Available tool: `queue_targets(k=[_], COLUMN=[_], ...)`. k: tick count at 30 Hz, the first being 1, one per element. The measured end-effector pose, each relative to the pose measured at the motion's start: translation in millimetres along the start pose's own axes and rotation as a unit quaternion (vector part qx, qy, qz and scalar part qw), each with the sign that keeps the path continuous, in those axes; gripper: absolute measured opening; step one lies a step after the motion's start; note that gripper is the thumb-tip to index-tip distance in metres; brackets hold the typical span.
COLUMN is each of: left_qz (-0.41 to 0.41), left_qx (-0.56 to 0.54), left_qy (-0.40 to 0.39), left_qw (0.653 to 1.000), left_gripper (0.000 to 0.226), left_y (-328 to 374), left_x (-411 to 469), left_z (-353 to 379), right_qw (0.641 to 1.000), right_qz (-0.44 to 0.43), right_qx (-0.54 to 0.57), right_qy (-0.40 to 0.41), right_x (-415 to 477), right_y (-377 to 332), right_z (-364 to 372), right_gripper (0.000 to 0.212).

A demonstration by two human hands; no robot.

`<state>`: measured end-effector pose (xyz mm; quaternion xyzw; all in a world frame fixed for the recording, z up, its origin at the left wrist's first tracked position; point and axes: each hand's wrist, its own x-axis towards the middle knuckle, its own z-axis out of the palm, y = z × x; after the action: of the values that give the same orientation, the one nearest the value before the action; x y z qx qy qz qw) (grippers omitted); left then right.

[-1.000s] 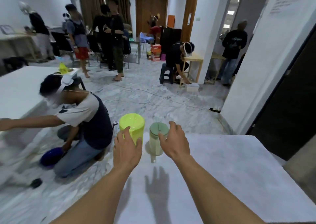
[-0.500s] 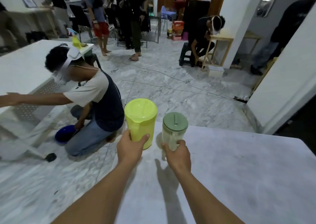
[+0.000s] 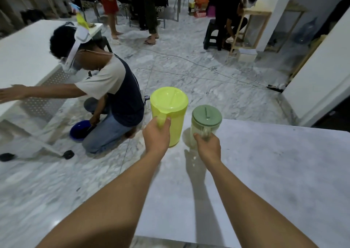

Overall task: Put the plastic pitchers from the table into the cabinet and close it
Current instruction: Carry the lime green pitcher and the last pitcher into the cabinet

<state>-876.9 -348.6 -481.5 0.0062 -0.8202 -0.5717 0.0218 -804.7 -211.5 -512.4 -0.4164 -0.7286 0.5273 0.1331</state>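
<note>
A tall lime-yellow plastic pitcher [image 3: 171, 113] with its lid on stands at the far left corner of the white table [image 3: 265, 172]. My left hand [image 3: 156, 137] is closed around its handle. Just to its right is a smaller clear pitcher with a sage-green lid [image 3: 205, 120]. My right hand [image 3: 208, 148] grips that pitcher's handle. Both pitchers are upright and close together. No cabinet is visible in the head view.
A person [image 3: 106, 88] kneels on the marble floor left of the table, beside a blue bowl [image 3: 80, 129] and another white table [image 3: 24, 58]. Cables cross the floor. Several people stand at the back. A white wall [image 3: 320, 83] rises at right.
Both hands went from reaching over the pitchers to closing on their handles. The view tilted down and nearer, so the pitchers look larger.
</note>
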Motion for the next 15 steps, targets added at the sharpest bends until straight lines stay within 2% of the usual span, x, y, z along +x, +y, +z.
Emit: queue_targets(k=[9, 15], left_qz=[0.034, 0.074], left_qx=[-0.026, -0.039], left_qy=[-0.036, -0.040], left_qw=[0.998, 0.996], left_gripper=[0.039, 0.038], left_y=[12, 59], left_x=[12, 5], left_z=[-21, -43], right_qw=[0.997, 0.990], right_qz=[-0.010, -0.017], right_qx=[0.026, 0.079], right_qy=[0.069, 0.115], right_x=[-24, -54], right_y=[-30, -66], right_z=[1, -30], right_gripper=[0.017, 0.018])
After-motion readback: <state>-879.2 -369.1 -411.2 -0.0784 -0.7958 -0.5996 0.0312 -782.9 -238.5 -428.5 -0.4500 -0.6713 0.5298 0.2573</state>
